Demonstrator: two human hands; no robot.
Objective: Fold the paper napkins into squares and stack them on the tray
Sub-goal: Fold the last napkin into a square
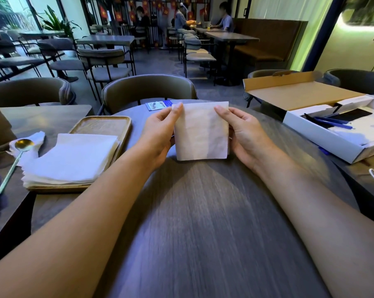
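A gold spoon (23, 144) lies on a crumpled napkin at the far left. Beside it, the wooden tray (126, 125) carries the napkin stack (74, 160), within easy reach. At the middle of the bench (203, 211), the left hand (160, 134) and right hand (244, 134) each grip a top corner of the folded napkin (201, 132), apparently to square its edges.

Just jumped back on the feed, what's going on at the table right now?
A person holds a folded napkin upright over the round table, the left hand and right hand pinching its two sides. To the left, a wooden tray already carries a stack of napkins. A spoon lies beside it.
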